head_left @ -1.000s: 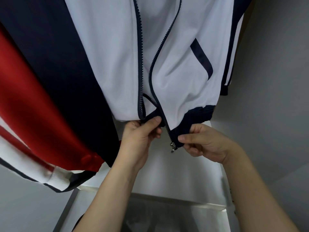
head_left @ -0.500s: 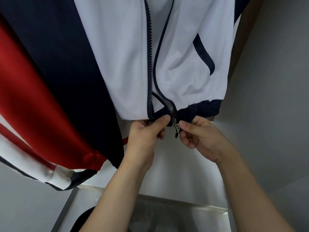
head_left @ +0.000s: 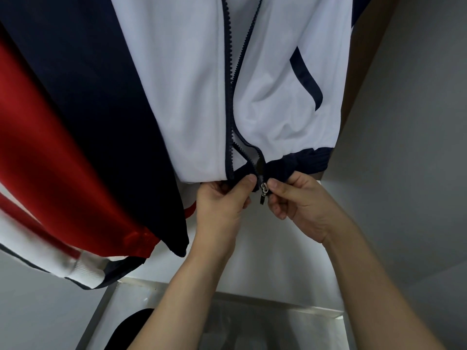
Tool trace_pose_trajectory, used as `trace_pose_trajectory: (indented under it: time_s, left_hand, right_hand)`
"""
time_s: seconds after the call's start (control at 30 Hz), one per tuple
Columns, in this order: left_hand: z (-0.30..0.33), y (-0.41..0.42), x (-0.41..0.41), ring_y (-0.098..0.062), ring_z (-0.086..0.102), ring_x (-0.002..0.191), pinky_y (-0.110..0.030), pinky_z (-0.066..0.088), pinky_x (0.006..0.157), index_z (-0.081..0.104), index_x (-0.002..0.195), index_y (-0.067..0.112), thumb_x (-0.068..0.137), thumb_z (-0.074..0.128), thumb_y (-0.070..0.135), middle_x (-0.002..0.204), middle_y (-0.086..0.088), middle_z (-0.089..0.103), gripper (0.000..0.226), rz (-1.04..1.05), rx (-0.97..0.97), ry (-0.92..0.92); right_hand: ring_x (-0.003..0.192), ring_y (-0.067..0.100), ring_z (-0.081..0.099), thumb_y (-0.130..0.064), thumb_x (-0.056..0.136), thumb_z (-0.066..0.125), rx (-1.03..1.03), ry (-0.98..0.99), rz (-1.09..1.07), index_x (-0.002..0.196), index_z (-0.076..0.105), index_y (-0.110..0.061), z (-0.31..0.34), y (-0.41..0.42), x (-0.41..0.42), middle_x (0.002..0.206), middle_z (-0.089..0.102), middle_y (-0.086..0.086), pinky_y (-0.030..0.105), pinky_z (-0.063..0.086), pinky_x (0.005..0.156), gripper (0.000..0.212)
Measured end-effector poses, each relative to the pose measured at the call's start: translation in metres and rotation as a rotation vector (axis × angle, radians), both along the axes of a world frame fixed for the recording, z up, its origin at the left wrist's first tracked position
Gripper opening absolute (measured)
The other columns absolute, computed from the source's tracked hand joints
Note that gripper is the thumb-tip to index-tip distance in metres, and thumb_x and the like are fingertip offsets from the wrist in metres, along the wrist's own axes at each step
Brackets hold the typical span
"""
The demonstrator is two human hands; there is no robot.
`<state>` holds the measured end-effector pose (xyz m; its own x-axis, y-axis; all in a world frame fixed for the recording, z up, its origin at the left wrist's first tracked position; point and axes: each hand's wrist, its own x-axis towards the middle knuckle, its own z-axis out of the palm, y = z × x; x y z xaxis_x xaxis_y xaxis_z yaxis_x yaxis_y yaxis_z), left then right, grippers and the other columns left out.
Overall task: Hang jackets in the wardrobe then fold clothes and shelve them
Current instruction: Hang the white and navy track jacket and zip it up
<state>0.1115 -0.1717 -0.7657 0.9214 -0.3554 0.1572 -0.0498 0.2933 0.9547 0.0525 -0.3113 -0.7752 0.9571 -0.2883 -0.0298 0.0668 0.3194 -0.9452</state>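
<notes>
The white jacket (head_left: 192,97) hangs in the upper centre of the frame, its dark zipper (head_left: 233,92) open above the hem. At frame centre the left hand (head_left: 222,203) pinches the left hem end, and the right hand (head_left: 300,200) pinches the right hem end beside the dangling zipper pull (head_left: 263,195). To start the zip well, keep both hem ends level and taut, seat the pin fully, then draw the slider up. A red and navy jacket (head_left: 63,152) hangs at the left. Below lies a pale shelf (head_left: 265,261), and grey wardrobe walls (head_left: 417,147) stand right; the dark shape at the bottom may be clothing.
</notes>
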Motion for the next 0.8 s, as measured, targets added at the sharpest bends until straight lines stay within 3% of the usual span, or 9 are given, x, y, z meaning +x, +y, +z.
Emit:
trace_pose_trajectory:
  time_s: [0.2, 0.3, 0.5, 0.6, 0.63, 0.73, 0.8]
  left_hand:
    - [-0.002, -0.005, -0.005, 0.001, 0.053, 0.052, -0.014, 0.044, 0.053, 0.065, 0.072, 0.017, 0.086, 0.07, -0.003, 0.058, 0.014, 0.062, 0.025, 0.107, 0.042, -0.086]
    - [-0.006, -0.004, -0.009, 0.004, 0.048, 0.045, -0.009, 0.038, 0.048, 0.059, 0.062, 0.023, 0.087, 0.07, 0.001, 0.048, 0.016, 0.055, 0.035, 0.086, 0.137, -0.121]
    - [-0.003, -0.001, 0.004, -0.006, 0.032, 0.039, -0.016, 0.028, 0.039, 0.057, 0.07, 0.011, 0.089, 0.061, -0.006, 0.049, 0.009, 0.049, 0.026, -0.113, 0.136, 0.082]
    - [-0.001, 0.005, 0.011, -0.01, 0.035, 0.036, -0.018, 0.029, 0.038, 0.063, 0.078, 0.008, 0.093, 0.064, 0.01, 0.058, -0.004, 0.057, 0.016, -0.196, 0.303, 0.151]
    - [-0.003, 0.009, 0.013, -0.012, 0.038, 0.036, -0.019, 0.03, 0.039, 0.064, 0.075, 0.008, 0.094, 0.065, 0.023, 0.056, -0.005, 0.058, 0.024, -0.195, 0.434, 0.147]
    - [-0.012, 0.023, 0.01, -0.014, 0.046, 0.041, -0.025, 0.035, 0.046, 0.054, 0.058, 0.013, 0.086, 0.066, 0.051, 0.052, 0.0, 0.056, 0.048, 0.015, 0.866, -0.174]
    - [-0.013, 0.027, 0.001, -0.009, 0.053, 0.053, -0.025, 0.034, 0.047, 0.049, 0.057, 0.021, 0.083, 0.065, 0.051, 0.062, 0.013, 0.059, 0.042, 0.169, 0.891, -0.425]
  right_hand:
    - [0.046, 0.016, 0.05, -0.019, 0.076, 0.069, -0.003, -0.02, -0.066, 0.082, 0.057, -0.004, -0.002, 0.005, 0.003, 0.058, 0.057, 0.006, 0.023, 0.039, 0.043, 0.02]
    - [0.047, 0.016, 0.051, -0.022, 0.075, 0.07, -0.026, -0.019, -0.124, 0.085, 0.057, -0.004, -0.005, 0.006, 0.005, 0.057, 0.059, 0.006, 0.023, 0.039, 0.044, 0.024]
    - [0.045, 0.016, 0.052, -0.024, 0.072, 0.072, -0.037, -0.014, -0.188, 0.07, 0.055, -0.009, -0.009, 0.008, 0.004, 0.056, 0.062, 0.007, 0.023, 0.04, 0.044, 0.023]
    - [0.047, 0.015, 0.051, -0.027, 0.07, 0.074, -0.088, 0.024, -0.199, 0.072, 0.058, -0.008, -0.006, 0.005, 0.003, 0.056, 0.061, 0.005, 0.022, 0.039, 0.045, 0.025]
    - [0.047, 0.014, 0.049, -0.029, 0.069, 0.076, -0.113, 0.041, -0.207, 0.07, 0.059, -0.009, -0.006, 0.003, 0.002, 0.056, 0.06, 0.003, 0.023, 0.038, 0.046, 0.026]
    - [0.049, 0.01, 0.039, -0.036, 0.062, 0.079, -0.15, 0.082, -0.219, 0.06, 0.059, -0.017, -0.002, -0.003, 0.002, 0.052, 0.048, -0.003, 0.024, 0.032, 0.052, 0.028]
    - [0.049, 0.009, 0.033, -0.036, 0.06, 0.08, -0.132, 0.093, -0.215, 0.051, 0.053, -0.024, 0.0, -0.006, 0.003, 0.052, 0.042, -0.006, 0.024, 0.031, 0.056, 0.031]
